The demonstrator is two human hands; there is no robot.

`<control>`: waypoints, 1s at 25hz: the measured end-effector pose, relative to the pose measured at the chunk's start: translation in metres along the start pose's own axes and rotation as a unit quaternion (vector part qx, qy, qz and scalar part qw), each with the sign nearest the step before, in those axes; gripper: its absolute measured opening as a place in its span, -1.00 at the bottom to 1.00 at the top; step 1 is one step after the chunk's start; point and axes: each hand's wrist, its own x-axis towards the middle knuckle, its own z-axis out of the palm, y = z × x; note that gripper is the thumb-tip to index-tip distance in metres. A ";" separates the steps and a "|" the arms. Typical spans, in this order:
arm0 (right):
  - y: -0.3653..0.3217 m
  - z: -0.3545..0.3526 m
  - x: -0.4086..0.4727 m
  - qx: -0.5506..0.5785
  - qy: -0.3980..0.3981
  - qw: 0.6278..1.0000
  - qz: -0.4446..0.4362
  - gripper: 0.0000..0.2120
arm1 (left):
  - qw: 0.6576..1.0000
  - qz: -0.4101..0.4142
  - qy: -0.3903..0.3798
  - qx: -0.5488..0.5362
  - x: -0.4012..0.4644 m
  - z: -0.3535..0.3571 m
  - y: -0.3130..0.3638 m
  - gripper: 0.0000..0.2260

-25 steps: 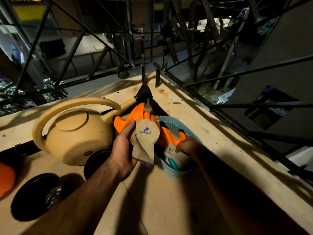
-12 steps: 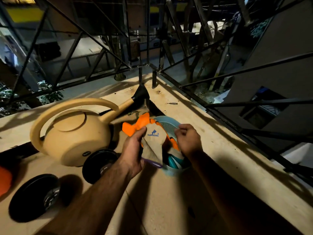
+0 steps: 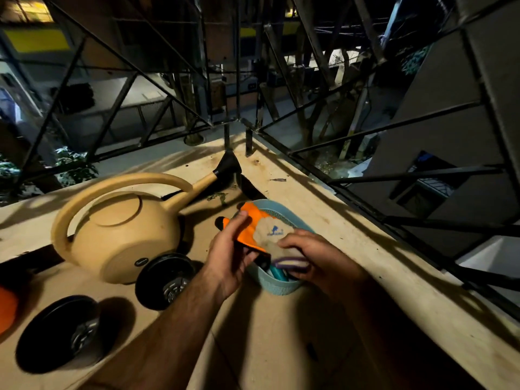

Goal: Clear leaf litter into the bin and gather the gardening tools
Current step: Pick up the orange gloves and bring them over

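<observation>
An orange and beige gardening glove (image 3: 263, 230) lies across the top of a small light-blue basket (image 3: 277, 287) on the wooden ledge. My left hand (image 3: 229, 249) grips the glove's orange finger end at the basket's left side. My right hand (image 3: 315, 256) holds the glove's purple-edged cuff over the basket's near end. A teal handle (image 3: 277, 274) shows inside the basket, under the cuff. What else lies in the basket is hidden by the glove and my hands.
A tan watering can (image 3: 121, 229) lies left of the basket, its black spout end (image 3: 228, 166) pointing into the corner. Two black round pots (image 3: 164, 280) (image 3: 60, 332) sit in front of it. An orange object (image 3: 7, 309) is at the left edge. Black metal railing (image 3: 309, 147) borders the ledge.
Both hands moved the glove rightward and down over the basket. My right hand came from the basket's far side onto the cuff. The glove now lies flatter across the basket.
</observation>
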 end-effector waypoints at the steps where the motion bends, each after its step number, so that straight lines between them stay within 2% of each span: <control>1: -0.002 -0.004 0.000 0.048 -0.010 0.999 -0.001 -0.75 | 1.000 0.012 0.013 0.009 0.003 -0.001 0.004 -0.73; 4: -0.007 -0.014 -0.002 0.121 -0.038 0.992 0.004 -0.67 | 0.998 0.006 0.035 0.042 0.016 -0.001 0.011 -0.70; 8: -0.007 -0.015 0.002 0.014 0.019 0.999 -0.021 -0.59 | 0.984 -0.061 0.069 0.151 0.029 0.003 -0.002 -0.75; 10: -0.016 -0.018 0.007 0.007 0.037 0.999 -0.034 -0.58 | 0.988 -0.038 0.057 0.141 0.037 0.006 -0.001 -0.66; 13: -0.037 -0.030 0.014 0.012 0.050 0.995 -0.084 -0.59 | 0.998 0.013 0.011 0.068 0.045 0.014 0.012 -0.58; 15: -0.032 -0.033 0.026 -0.015 0.080 0.992 -0.092 -0.61 | 0.992 0.027 0.008 0.123 0.052 0.012 0.011 -0.48; 17: -0.006 -0.029 0.040 -0.120 0.110 0.985 -0.057 -0.65 | 0.954 0.057 0.024 0.293 0.055 0.002 -0.001 -0.36; 20: 0.032 -0.029 0.057 -0.237 0.139 0.961 -0.039 -0.73 | 0.860 0.107 0.019 0.499 0.059 -0.019 -0.024 -0.45; 21: 0.032 -0.027 0.057 -0.227 0.145 0.961 -0.058 -0.70 | 0.837 0.117 0.003 0.534 0.059 -0.024 -0.029 -0.52; 23: 0.024 -0.025 0.057 -0.196 0.143 0.965 -0.099 -0.56 | 0.819 0.158 -0.008 0.551 0.056 -0.025 -0.034 -0.64; 25: 0.021 -0.032 0.066 -0.247 0.161 0.944 -0.145 -0.48 | 0.791 0.236 0.003 0.564 0.056 -0.021 -0.037 -0.70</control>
